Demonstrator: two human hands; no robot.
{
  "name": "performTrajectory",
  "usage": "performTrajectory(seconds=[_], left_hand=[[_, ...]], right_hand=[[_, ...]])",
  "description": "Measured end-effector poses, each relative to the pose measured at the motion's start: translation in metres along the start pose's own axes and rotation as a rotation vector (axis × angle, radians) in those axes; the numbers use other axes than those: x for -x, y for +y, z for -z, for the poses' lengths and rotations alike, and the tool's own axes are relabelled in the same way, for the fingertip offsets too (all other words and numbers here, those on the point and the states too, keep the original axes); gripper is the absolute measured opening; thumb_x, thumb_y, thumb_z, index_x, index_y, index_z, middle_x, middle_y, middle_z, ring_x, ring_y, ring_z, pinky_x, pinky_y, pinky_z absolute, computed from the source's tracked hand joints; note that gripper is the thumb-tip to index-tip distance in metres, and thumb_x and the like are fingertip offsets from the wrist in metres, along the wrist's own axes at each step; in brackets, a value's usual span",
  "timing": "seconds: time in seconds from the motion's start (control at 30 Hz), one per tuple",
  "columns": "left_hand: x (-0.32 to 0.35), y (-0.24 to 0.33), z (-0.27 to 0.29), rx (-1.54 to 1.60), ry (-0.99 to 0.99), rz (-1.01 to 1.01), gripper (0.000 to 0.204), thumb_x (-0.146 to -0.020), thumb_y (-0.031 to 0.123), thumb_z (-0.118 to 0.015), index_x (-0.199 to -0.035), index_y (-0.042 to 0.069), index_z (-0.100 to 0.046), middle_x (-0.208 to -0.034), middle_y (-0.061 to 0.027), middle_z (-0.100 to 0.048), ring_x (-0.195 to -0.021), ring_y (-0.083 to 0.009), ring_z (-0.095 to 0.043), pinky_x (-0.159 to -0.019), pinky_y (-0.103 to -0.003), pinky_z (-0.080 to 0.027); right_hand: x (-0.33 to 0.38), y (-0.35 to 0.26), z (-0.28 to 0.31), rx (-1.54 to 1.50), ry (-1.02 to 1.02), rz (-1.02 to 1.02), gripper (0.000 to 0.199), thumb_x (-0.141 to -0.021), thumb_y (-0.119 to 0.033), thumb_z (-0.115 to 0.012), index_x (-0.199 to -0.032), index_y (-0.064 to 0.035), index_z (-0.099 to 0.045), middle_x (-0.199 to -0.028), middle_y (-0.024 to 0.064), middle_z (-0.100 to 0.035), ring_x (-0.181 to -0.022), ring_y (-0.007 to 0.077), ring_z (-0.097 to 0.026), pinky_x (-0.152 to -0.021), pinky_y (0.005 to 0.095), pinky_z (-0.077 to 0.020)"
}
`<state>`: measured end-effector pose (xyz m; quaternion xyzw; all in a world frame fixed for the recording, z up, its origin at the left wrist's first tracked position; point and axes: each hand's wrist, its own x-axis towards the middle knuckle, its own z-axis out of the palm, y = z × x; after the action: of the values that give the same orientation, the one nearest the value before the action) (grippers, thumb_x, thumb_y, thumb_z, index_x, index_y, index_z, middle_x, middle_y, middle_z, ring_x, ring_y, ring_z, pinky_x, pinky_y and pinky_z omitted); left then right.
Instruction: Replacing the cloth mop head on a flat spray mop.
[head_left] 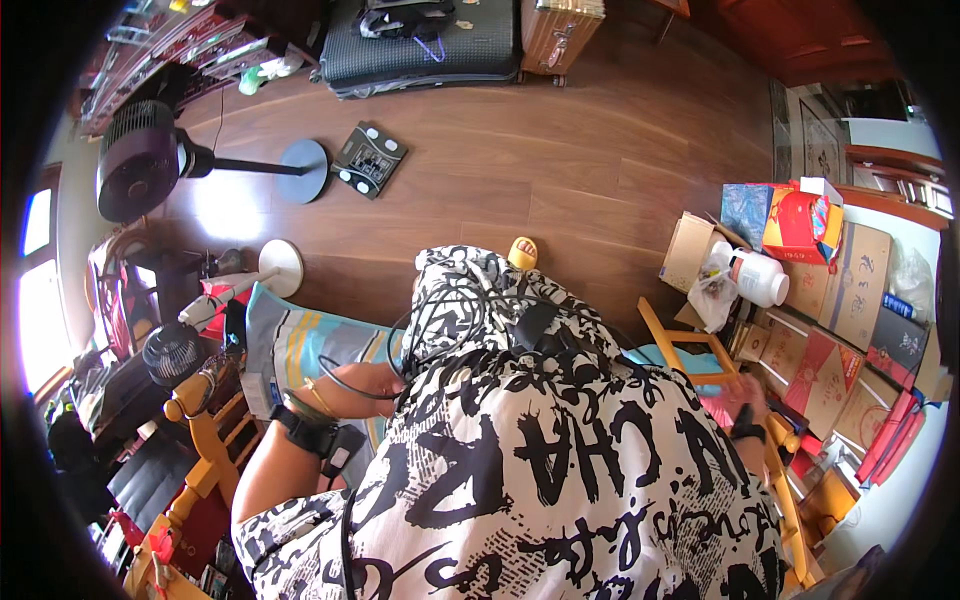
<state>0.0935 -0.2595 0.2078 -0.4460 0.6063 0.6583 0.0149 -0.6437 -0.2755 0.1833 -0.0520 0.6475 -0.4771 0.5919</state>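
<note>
I look down on my own black-and-white printed shirt [520, 470], which fills the lower middle. My left hand [365, 385] rests against the shirt's left edge over a striped blue cushion [290, 340]. Its fingers are hidden under the cloth, and a black cable [345, 385] crosses it. The left wrist carries a black strapped device [315, 435] and a thin gold bangle. My right hand [745, 398], with a black wristband, reaches out to the right. It is beside a pink flat item [715, 408] and a yellow wooden frame [690, 345]. The right hand is blurred and its grip is unclear.
Cardboard boxes [845, 290], a red carton [800, 225] and a white plastic bottle [760, 275] crowd the right. On the wooden floor stand a dark pedestal fan [140, 160], a bathroom scale [368, 160] and a dark suitcase [420, 45]. Yellow chair parts [200, 440] and clutter lie left.
</note>
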Motion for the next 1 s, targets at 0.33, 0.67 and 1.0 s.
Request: performTrajectory(seconds=[0.33,0.67,1.0], left_hand=[[-0.040,0.045,0.068,-0.216,0.445,0.038,0.046,-0.078,0.030,-0.073,-0.110,0.004,-0.053,-0.077,-0.0127,-0.063,-0.073,-0.0273,-0.064,-0.066,-0.035,-0.049],[-0.086,0.191,0.244,0.014,0.444,0.025,0.025,-0.075,0.023,-0.075,-0.085,0.002,-0.065,-0.062,-0.0002,-0.060,-0.054,-0.0059,-0.052,-0.048,-0.023,-0.042],[-0.171,0.322,0.373,-0.208,0.230,0.109,0.025,-0.069,0.017,-0.081,-0.084,0.004,-0.065,-0.069,0.0009,-0.060,-0.055,-0.0059,-0.050,-0.047,-0.023,-0.037]], right_hand=[[0.000,0.076,-0.246,0.271,-0.872,-0.381,0.056,-0.091,-0.037,-0.055,-0.134,-0.0024,-0.043,-0.124,0.0144,-0.054,-0.109,0.0230,-0.054,-0.097,0.0375,-0.0419],[-0.010,-0.105,-0.391,0.545,-0.742,0.145,0.019,-0.090,-0.009,-0.052,-0.107,0.0000,-0.050,-0.066,-0.0012,-0.051,-0.059,0.0071,-0.050,-0.058,0.0195,-0.0408],[-0.096,-0.339,-0.383,-0.319,-0.494,0.530,0.019,-0.100,-0.019,-0.043,-0.102,-0.0032,-0.052,-0.054,-0.0063,-0.028,-0.045,0.0034,-0.027,-0.042,0.0194,-0.0241]])
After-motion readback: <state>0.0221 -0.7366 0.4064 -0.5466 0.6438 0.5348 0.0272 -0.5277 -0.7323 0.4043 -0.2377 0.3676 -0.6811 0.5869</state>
